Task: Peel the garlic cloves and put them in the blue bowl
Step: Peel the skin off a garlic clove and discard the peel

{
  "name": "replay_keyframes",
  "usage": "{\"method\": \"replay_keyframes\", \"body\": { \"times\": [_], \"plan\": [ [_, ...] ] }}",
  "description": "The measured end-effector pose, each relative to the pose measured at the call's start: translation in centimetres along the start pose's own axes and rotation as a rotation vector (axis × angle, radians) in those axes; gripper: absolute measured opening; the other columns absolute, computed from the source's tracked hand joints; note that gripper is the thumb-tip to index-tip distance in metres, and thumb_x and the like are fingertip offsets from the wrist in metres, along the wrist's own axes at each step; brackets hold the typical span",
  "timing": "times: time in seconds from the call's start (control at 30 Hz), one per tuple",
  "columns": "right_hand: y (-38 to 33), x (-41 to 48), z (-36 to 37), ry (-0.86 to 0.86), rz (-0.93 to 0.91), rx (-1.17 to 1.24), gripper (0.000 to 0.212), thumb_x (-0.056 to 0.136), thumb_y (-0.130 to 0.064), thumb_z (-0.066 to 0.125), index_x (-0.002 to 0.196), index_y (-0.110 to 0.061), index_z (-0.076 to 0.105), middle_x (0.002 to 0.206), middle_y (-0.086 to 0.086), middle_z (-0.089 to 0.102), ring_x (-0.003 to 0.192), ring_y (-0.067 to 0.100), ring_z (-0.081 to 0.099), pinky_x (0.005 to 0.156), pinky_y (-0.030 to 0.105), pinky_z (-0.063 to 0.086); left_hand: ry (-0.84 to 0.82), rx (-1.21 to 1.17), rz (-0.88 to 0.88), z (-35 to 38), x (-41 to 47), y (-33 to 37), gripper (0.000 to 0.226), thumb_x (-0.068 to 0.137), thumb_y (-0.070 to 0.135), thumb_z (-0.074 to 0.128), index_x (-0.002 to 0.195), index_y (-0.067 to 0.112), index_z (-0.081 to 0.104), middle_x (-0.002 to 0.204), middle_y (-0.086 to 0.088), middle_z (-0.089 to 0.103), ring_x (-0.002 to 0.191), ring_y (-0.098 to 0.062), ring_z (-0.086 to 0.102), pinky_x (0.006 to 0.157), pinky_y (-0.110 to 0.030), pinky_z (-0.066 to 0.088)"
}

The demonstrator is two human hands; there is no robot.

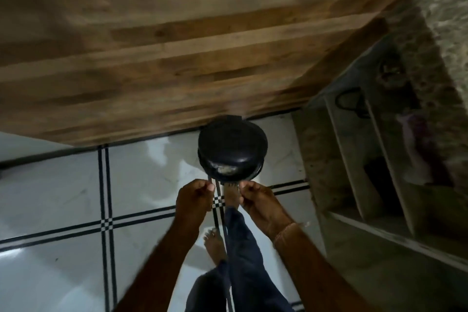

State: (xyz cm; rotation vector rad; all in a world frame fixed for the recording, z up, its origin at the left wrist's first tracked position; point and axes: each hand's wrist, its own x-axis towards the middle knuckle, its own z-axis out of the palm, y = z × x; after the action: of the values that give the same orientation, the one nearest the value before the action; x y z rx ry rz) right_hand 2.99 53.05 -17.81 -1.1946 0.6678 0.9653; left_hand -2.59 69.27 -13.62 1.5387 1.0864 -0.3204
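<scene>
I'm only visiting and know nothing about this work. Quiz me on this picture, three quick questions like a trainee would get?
1. True or false: only one hand holds the dark round object.
2. The floor is: A) pale tiles with black lines, B) red carpet, C) bare planks.
3. Fill in: the person's feet are ___.
Key: 1 false, the left hand and right hand both pinch thin parts at its near edge; 2 A; 3 bare.
</scene>
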Motion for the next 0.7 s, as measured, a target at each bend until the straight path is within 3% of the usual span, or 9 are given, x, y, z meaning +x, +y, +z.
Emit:
{"method": "replay_keyframes", "body": {
  "times": [0.13,0.27,0.33,0.37,0.43,0.5,0.57,0.63,0.7],
  "plan": [
    [3.3,8.9,-1.9,0.058,0.09,0.02,0.021,0.1,0.001,0.061,0.082,-0.007,0.068,0.075,0.005,0.065,0.066,0.012,0.064,0.063,0.025,0.054,-0.023,-0.242,-0.279,2.5,7.9,-4.1,0.014,0.095,-0.005,0.067,0.084,0.004,0.07,0.065,-0.009,0.059,0.061,-0.022,0.051,0.063,-0.031,0.047],
    [5.3,19.3,-3.0,0.153,0.098,0.103,0.019,0.098,0.008,0.059,0.084,0.0,0.068,0.075,0.01,0.066,0.068,0.016,0.065,0.058,0.023,0.058,-0.016,-0.371,-0.364,7.8,17.5,-8.0,0.018,0.097,0.008,0.071,0.079,0.002,0.069,0.06,-0.007,0.065,0.05,-0.018,0.059,0.049,-0.021,0.048],
    [5.5,23.8,-3.5,0.194,0.077,0.198,0.014,0.1,0.009,0.055,0.107,0.005,0.067,0.096,0.015,0.068,0.084,0.019,0.066,0.064,0.022,0.061,-0.046,-0.481,-0.422,10.2,22.5,-9.5,0.037,0.112,0.018,0.042,0.12,-0.009,0.066,0.108,-0.024,0.074,0.092,-0.025,0.076,0.076,-0.025,0.058],
    [5.5,25.8,-3.7,0.229,0.068,0.201,0.021,0.102,0.005,0.055,0.121,0.005,0.063,0.109,0.017,0.067,0.092,0.019,0.067,0.068,0.023,0.062,-0.082,-0.573,-0.42,11.1,24.8,-10.7,0.058,0.113,0.028,0.019,0.139,-0.009,0.055,0.135,-0.029,0.062,0.122,-0.031,0.067,0.097,-0.029,0.053],
    [6.0,29.3,-4.6,0.24,0.086,0.175,0.031,0.104,0.001,0.055,0.134,-0.001,0.054,0.124,0.02,0.062,0.102,0.024,0.067,0.077,0.037,0.065,-0.016,-0.463,-0.279,12.2,28.4,-12.4,0.08,0.109,0.049,0.006,0.146,-0.004,0.052,0.146,-0.026,0.054,0.133,-0.037,0.055,0.107,-0.037,0.042],
    [7.2,32.2,-5.5,0.289,0.133,0.17,0.046,0.1,-0.006,0.063,0.144,-0.006,0.048,0.136,0.022,0.059,0.11,0.035,0.065,0.08,0.054,0.063,0.023,-0.759,-0.437,13.5,29.0,-11.4,0.045,0.113,0.028,0.039,0.146,0.0,0.053,0.13,-0.021,0.061,0.106,-0.032,0.063,0.085,-0.036,0.051],
    [6.2,31.8,-5.6,0.21,0.185,0.155,0.044,0.104,-0.01,0.059,0.146,-0.007,0.047,0.145,0.024,0.056,0.107,0.035,0.066,0.074,0.048,0.063,-0.013,-0.701,-0.457,14.6,28.0,-9.5,0.041,0.11,0.024,0.047,0.147,0.006,0.052,0.116,-0.011,0.064,0.091,-0.021,0.062,0.072,-0.033,0.051],
    [4.0,29.7,-4.2,0.241,0.228,0.07,0.042,0.104,-0.002,0.054,0.145,0.002,0.048,0.141,0.023,0.059,0.094,0.025,0.066,0.083,0.042,0.06,-0.101,-0.652,-0.473,15.7,27.5,-8.4,0.042,0.111,0.032,0.043,0.145,0.009,0.052,0.117,-0.008,0.064,0.095,-0.021,0.063,0.075,-0.033,0.051],
    [3.4,29.0,-4.1,0.247,0.203,0.098,0.031,0.102,-0.001,0.057,0.133,-0.001,0.057,0.12,0.014,0.066,0.09,0.021,0.065,0.092,0.041,0.057,-0.117,-0.592,-0.45,16.6,26.1,-6.3,0.039,0.111,0.039,0.042,0.134,0.013,0.058,0.132,-0.016,0.062,0.115,-0.033,0.061,0.096,-0.042,0.052]
  ]
}}
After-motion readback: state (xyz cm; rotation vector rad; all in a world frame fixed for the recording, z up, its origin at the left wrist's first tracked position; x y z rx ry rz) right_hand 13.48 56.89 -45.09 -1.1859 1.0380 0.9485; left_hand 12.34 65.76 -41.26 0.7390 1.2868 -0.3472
